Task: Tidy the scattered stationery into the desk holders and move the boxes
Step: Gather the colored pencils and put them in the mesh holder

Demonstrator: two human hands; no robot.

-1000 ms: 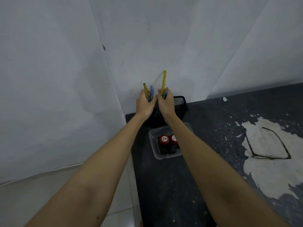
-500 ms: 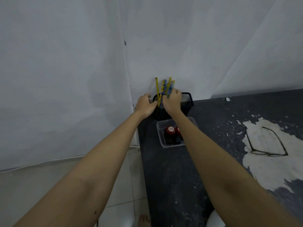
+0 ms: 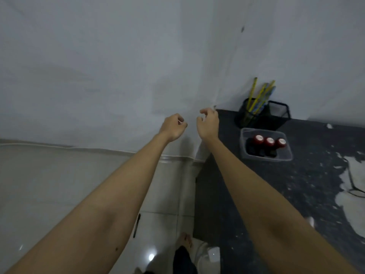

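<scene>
A black mesh desk holder (image 3: pixel 262 115) stands in the far left corner of the dark table (image 3: pixel 296 184), against the wall. Several yellow and blue pencils (image 3: pixel 260 95) stand upright in its left cup. In front of it sits a clear plastic box (image 3: pixel 265 144) holding three red-capped black items (image 3: pixel 269 142). My left hand (image 3: pixel 172 126) hovers off the table's left edge, fingers loosely curled and holding nothing. My right hand (image 3: pixel 208 123) hangs beside it near the table corner, fingers relaxed and empty. Both hands are well left of the holder.
A black pen (image 3: pixel 136 225) lies on the pale tiled floor below my left forearm. A bare foot (image 3: pixel 185 239) and a white object (image 3: pixel 211 256) show at the bottom. White patches of worn paint cover the table's right side (image 3: pixel 351 194). The wall meets the table's back edge.
Both hands have let go of the pencils, which now stand in the holder, and have drawn back to the left. The view has swung left toward the floor.
</scene>
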